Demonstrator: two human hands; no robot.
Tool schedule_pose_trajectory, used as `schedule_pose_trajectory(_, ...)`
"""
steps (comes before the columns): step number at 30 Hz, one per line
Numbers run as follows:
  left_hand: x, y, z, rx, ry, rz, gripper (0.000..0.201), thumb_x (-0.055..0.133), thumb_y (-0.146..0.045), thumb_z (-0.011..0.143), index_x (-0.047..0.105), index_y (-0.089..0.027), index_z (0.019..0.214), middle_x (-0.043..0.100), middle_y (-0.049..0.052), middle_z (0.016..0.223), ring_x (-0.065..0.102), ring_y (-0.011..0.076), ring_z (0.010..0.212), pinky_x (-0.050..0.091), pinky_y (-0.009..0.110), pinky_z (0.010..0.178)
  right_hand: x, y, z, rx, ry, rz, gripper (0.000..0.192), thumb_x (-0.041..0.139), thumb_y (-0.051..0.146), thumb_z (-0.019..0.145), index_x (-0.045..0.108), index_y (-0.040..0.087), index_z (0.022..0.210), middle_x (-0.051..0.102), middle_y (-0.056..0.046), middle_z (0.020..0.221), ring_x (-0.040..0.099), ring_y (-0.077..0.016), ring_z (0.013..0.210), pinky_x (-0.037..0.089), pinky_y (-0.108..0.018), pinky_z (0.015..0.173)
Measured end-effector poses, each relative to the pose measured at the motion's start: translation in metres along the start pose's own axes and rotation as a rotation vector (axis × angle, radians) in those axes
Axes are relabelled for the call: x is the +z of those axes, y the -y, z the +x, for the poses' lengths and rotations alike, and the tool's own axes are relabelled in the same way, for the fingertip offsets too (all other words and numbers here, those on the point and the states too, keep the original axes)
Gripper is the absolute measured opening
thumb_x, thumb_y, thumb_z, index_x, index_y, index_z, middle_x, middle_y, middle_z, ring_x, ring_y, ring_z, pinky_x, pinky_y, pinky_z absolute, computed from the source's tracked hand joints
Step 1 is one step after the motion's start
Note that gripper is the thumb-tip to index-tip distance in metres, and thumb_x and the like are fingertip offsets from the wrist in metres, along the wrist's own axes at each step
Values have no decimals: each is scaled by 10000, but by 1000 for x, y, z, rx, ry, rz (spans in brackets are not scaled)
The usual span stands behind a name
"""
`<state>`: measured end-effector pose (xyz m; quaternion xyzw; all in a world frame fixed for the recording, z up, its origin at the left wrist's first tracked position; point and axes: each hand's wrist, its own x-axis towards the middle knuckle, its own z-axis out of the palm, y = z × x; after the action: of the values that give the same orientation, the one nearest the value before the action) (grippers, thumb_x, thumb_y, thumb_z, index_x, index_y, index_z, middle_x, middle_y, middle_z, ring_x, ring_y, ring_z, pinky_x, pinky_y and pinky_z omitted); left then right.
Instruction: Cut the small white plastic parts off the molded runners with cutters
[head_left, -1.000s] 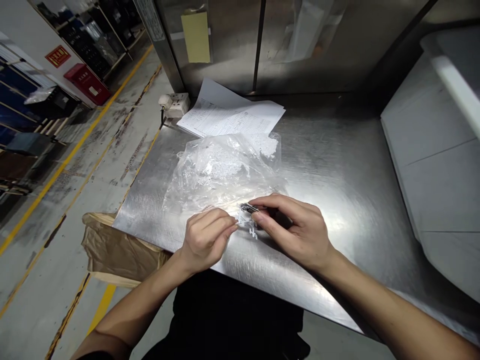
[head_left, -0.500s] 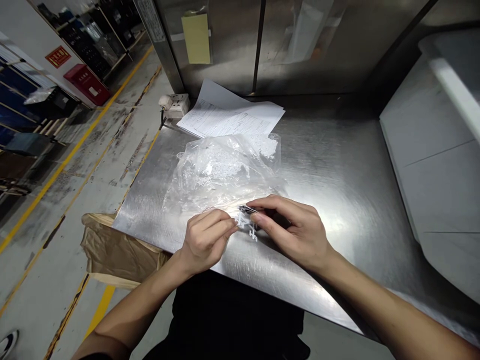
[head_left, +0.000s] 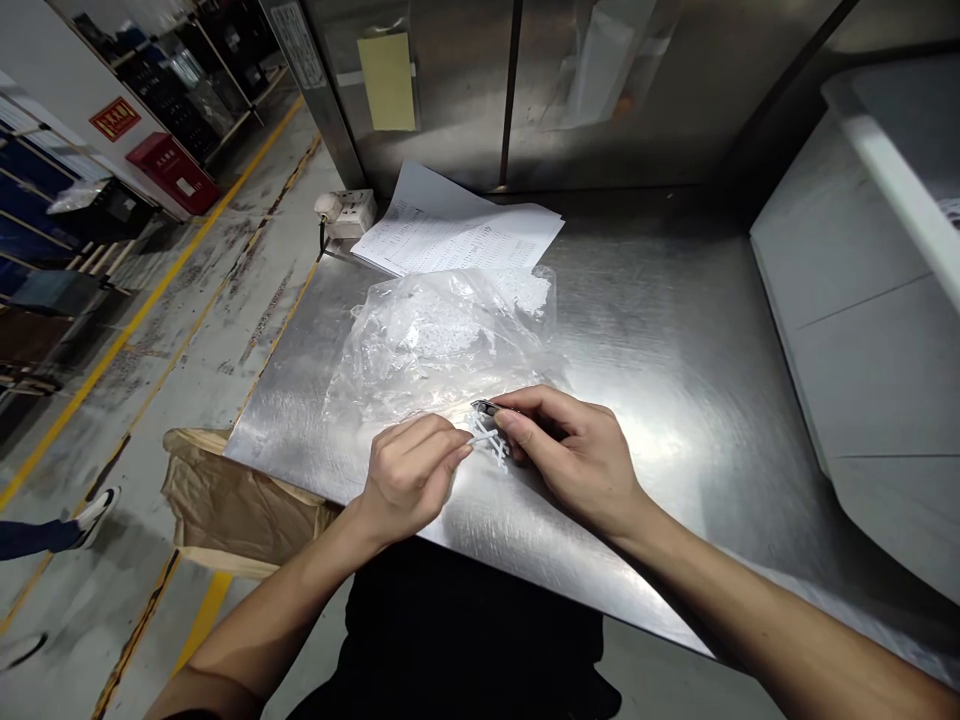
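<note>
Pinched between the thumb and fingers of my left hand [head_left: 415,472] is a small white plastic sprue [head_left: 486,436] with little branches. My right hand [head_left: 574,448] grips a small silver-and-black nail clipper [head_left: 486,407], mostly covered by the fingers. The clipper's tip lies just above the sprue's branches; whether they touch I cannot tell. Right behind both hands, a clear plastic bag [head_left: 360,375] full of tiny white pieces lies on the metal table [head_left: 660,400].
Printed papers [head_left: 457,222] lie behind the bag, beside a power socket [head_left: 352,212]. A large grey bin [head_left: 862,300] stands on the right. An open brown paper-lined bag [head_left: 232,500] is below the table's left edge. A person's foot [head_left: 97,512] shows on the floor at left.
The sprue has turned in my left hand, its stem now pointing up to the right. My right hand with the clipper has shifted slightly left. A walking person's leg has entered at left.
</note>
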<state>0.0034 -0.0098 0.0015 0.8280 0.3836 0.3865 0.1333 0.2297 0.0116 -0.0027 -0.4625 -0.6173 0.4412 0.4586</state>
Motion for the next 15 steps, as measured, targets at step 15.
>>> schedule_pose_trajectory(15, 0, 2, -1, -34, -16, -1, 114, 655, -129, 1097, 738, -194, 1053, 769, 42, 899, 709, 166, 796, 552, 316, 727, -4, 16, -2, -196, 13, -37, 92, 811, 274, 1027, 850, 228, 1096, 843, -12, 887, 774, -175, 719, 599, -301, 636)
